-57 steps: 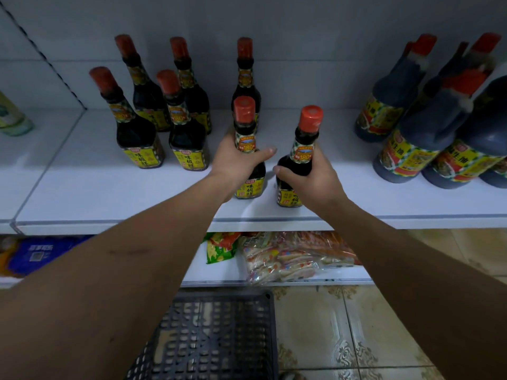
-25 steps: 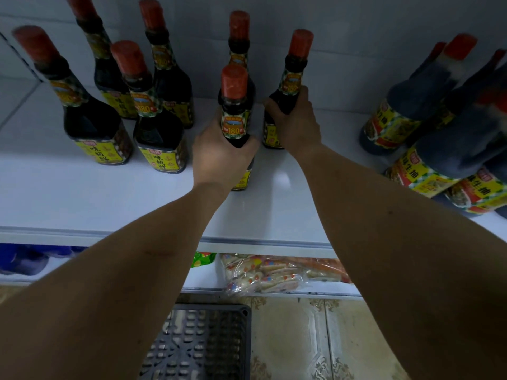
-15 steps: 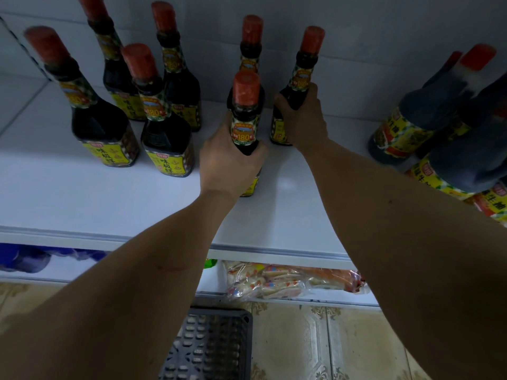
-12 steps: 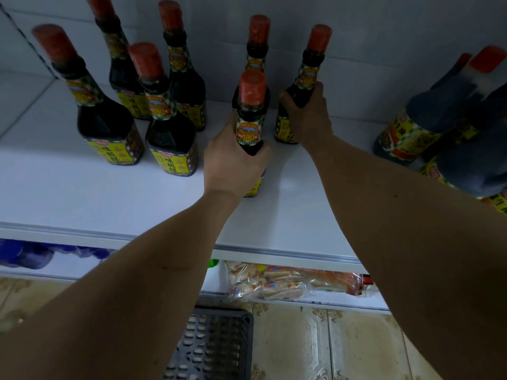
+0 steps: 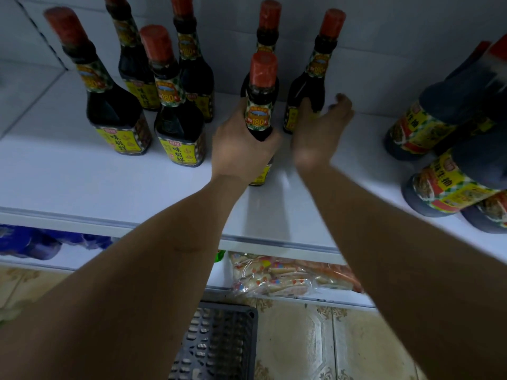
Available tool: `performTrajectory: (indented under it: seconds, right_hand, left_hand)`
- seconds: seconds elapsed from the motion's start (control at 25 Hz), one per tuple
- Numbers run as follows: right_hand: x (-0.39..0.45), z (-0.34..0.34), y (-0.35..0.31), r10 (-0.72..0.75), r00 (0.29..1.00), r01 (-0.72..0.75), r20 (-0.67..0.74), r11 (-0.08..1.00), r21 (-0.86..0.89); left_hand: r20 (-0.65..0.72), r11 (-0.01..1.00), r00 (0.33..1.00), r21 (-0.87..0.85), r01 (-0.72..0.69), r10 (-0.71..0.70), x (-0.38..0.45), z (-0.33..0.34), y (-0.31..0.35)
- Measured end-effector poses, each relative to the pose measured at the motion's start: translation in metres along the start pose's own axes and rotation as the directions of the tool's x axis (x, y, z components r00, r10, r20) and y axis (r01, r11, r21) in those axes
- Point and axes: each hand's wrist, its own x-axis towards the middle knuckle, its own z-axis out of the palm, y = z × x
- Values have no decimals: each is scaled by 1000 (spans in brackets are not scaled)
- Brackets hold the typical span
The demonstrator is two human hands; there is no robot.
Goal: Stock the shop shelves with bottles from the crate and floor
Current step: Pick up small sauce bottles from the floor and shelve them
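Pretty dim shot overall, with a cool bluish cast. The white shelf [image 5: 82,174] was the brightest thing in view, with a soft patch of glare just below the bottle in the left hand [image 5: 241,149]. Both forearms were dark, nearly silhouettes. The right hand [image 5: 318,133] was smeared with motion blur, and so were the big bottles [image 5: 444,160] at the right edge. Wide-angle distortion made the bottles fan outward toward the edges. The floor [image 5: 301,338] below looked murky.

Right hand [image 5: 318,133] motion-blurred; big bottles [image 5: 450,149] cut off (right edge).
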Motion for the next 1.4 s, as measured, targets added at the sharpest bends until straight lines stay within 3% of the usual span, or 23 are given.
performTrajectory:
  seconds: [0.08,0.16,0.36,0.48,0.64,0.88,1.04,1.12,1.24,1.32,1.4]
  right_hand:
    - [-39,5,5,6,995,-28,100,974,225]
    - [-56,11,8,92,960,-182,264,923,340]
    - [-57,6,13,77,945,-155,318,962,226]
    - [-60,1,9,114,920,-174,374,976,129]
    - [-69,-10,2,140,915,-158,379,987,18]
    - [-106,-54,13,121,953,-92,278,989,-113]
    - [-163,-100,33,115,963,-92,244,990,-103]
    - [-200,-126,47,86,976,-66,200,992,-104]
    - [-264,-168,81,67,990,-53,123,991,-121]
    - [-309,-196,114,198,976,-182,92,970,-160]
    - [-359,-231,153,378,926,-368,26,913,-175]
  left_hand:
    - [2,999,999,-4,32,-32,8,1,-2]
    - [7,999,999,-9,41,-41,12,2,-5]
    - [92,993,994,-90,75,-67,12,-1,-3]
    - [232,967,964,-187,175,-130,16,-5,-11]
    - [373,958,909,-135,253,-187,13,-19,-7]
    - [334,953,903,-35,300,-271,-28,-45,-5]
    - [311,982,938,-62,180,-152,-100,-59,1]
    - [363,992,928,-58,112,-83,-144,-63,1]
    - [529,999,848,-40,28,-3,-222,-68,-10]
    - [670,1000,742,20,19,-27,-276,-68,-22]
    - [791,990,597,133,50,-136,-335,-62,-34]
